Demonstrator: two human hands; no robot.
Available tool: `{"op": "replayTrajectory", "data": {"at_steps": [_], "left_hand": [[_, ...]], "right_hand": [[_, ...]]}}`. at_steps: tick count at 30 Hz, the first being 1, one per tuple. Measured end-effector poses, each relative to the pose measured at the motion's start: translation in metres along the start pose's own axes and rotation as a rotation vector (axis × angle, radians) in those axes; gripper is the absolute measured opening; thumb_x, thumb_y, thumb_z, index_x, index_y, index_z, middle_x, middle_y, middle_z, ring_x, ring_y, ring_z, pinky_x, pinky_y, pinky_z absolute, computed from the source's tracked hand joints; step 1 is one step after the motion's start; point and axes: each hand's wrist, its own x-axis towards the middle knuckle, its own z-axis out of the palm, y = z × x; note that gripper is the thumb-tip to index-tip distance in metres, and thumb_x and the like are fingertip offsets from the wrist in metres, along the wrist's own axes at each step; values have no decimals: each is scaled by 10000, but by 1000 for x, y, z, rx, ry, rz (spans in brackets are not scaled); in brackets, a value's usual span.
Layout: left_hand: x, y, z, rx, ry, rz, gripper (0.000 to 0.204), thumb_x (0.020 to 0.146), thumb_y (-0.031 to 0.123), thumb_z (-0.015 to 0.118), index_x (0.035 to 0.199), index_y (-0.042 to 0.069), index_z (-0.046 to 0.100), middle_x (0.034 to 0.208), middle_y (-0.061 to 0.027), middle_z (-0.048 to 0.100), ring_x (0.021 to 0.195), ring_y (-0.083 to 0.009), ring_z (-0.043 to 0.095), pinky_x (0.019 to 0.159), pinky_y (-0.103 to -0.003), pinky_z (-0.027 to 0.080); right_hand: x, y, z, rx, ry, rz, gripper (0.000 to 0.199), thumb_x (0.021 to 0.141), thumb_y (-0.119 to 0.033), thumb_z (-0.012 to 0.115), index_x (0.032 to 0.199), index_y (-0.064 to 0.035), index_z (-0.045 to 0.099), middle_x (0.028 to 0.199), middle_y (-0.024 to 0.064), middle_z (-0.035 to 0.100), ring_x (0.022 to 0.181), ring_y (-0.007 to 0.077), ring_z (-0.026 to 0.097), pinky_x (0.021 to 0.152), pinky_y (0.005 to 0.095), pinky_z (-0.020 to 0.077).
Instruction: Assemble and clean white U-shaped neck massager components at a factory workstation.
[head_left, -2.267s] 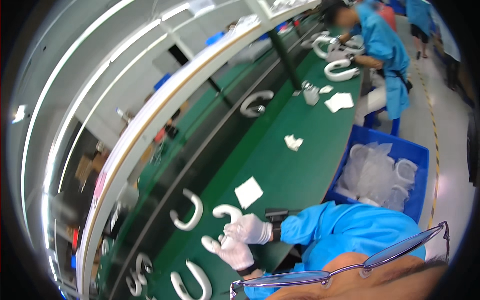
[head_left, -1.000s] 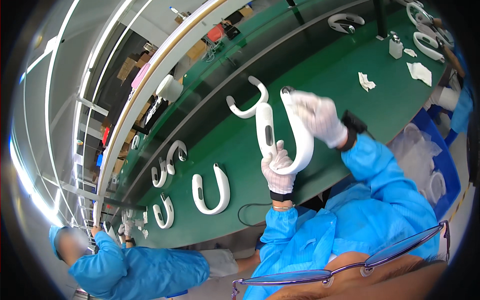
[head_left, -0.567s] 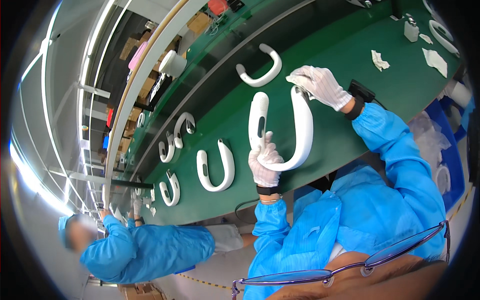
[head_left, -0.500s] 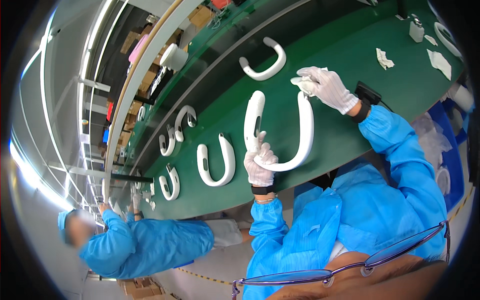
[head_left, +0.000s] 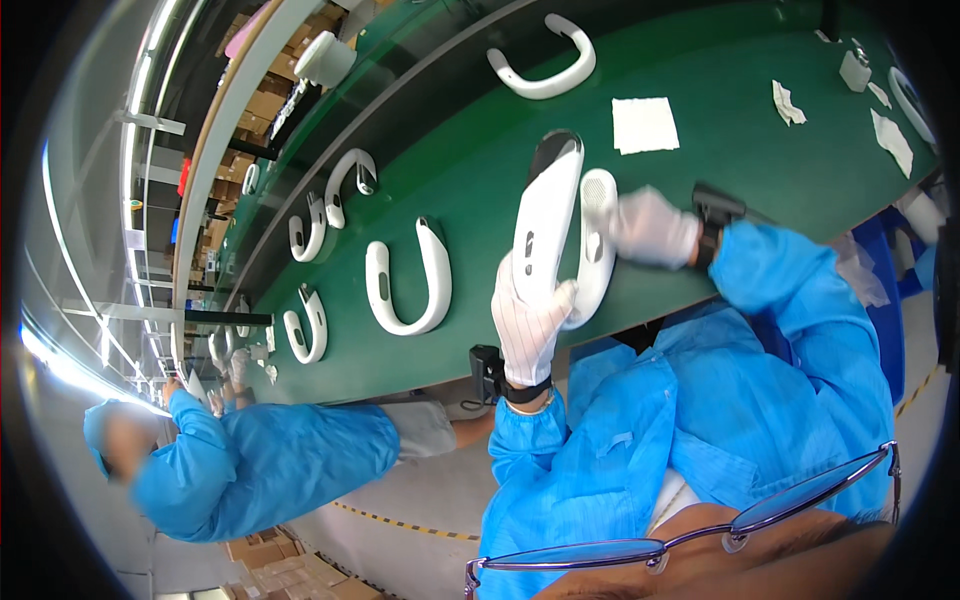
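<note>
A white U-shaped neckband device point(head_left: 543, 222) is held up over the green bench, tilted, with its two arms pointing away from me. My left hand point(head_left: 528, 330), in a striped white glove, is closed around its curved part near the bottom. One arm end is glossy black with small dark slots on its side. The other arm carries a dotted grille near its tip. My gloved right hand point(head_left: 650, 230) is at that grille arm, touching or very near it. Motion smears its fingers, so their grip is unclear. A white cloth square point(head_left: 645, 125) lies flat beyond the device.
More white neckband devices, one large point(head_left: 412, 285) and one far point(head_left: 545, 85), lie on the green bench point(head_left: 470, 170). Crumpled white tissues point(head_left: 787, 103) and a small white bottle point(head_left: 855, 70) are at the right. A person in blue point(head_left: 270, 460) works at the left.
The neckband device has turned, showing its slotted side. The white cloth that was in my right hand now lies on the bench. My right hand has come down to the grille arm.
</note>
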Motion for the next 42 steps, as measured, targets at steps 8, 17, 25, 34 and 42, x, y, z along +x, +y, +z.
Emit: {"op": "replayTrajectory", "data": {"at_steps": [8, 17, 25, 34, 42], "left_hand": [[17, -5, 0, -33, 31, -4, 581, 725, 137, 764, 1245, -30, 566, 1078, -147, 642, 936, -234, 639, 838, -346, 516], [15, -2, 16, 143, 201, 70, 540, 729, 97, 744, 1237, 2, 586, 1061, -178, 674, 920, -295, 683, 819, -371, 543], [6, 0, 28, 294, 257, 196, 504, 741, 82, 709, 1225, 11, 590, 1062, -203, 671, 900, -386, 682, 786, -405, 555], [4, -8, 18, 254, 293, 185, 480, 743, 77, 724, 1200, -3, 598, 1056, -189, 672, 925, -340, 681, 839, -390, 538], [15, -51, -18, 176, 383, 131, 427, 806, 96, 726, 1202, 2, 596, 1068, -157, 642, 954, -302, 631, 863, -383, 496]], "right_hand": [[8, -33, -13, 81, -328, -72, 161, 869, -129, 571, 983, -39, 640, 637, 91, 625, 573, 267, 676, 473, 378, 539], [32, 28, -11, -141, -222, 178, 111, 867, -126, 571, 920, -34, 605, 682, 127, 630, 586, 289, 661, 480, 400, 497], [2, -22, -24, -300, -319, 117, 381, 873, -131, 559, 1246, -55, 574, 686, 78, 591, 588, 219, 614, 441, 380, 437], [24, -50, -28, -53, -302, -5, 183, 848, -124, 573, 991, -30, 635, 698, 120, 657, 576, 283, 674, 455, 399, 496], [43, 37, -44, -17, -336, 277, 94, 777, -96, 618, 794, -31, 683, 713, 163, 647, 697, 339, 674, 632, 426, 528]]}}
